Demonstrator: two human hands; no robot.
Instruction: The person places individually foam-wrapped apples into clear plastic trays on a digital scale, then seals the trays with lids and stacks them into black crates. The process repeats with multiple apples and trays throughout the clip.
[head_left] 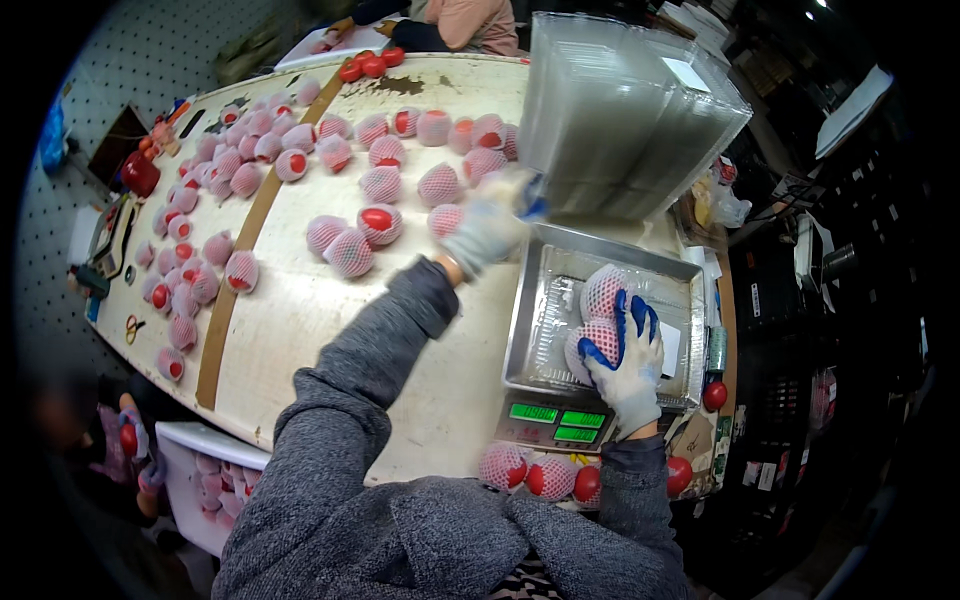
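My left hand (492, 218), in a white glove with blue fingertips, is blurred over the table beside several red fruits in pink foam nets (437, 183); its fingers are too smeared to read. My right hand (625, 362), in a similar glove, grips the lower of two netted fruits (590, 348) lying in a clear plastic tray. The second netted fruit (603, 292) touches it from above. The plastic tray sits inside a metal pan (518, 310) on a scale with green displays (555, 422). A white card (670, 345) lies at the right of the tray.
Tall stacked clear containers (600, 110) stand behind the scale. Netted fruits (245, 180) cover the table's left part beside a brown strip (228, 310). Bare red fruits (372, 66) lie at the back. Co-workers (470, 25) are at the far side and lower left, near a white bin (180, 450).
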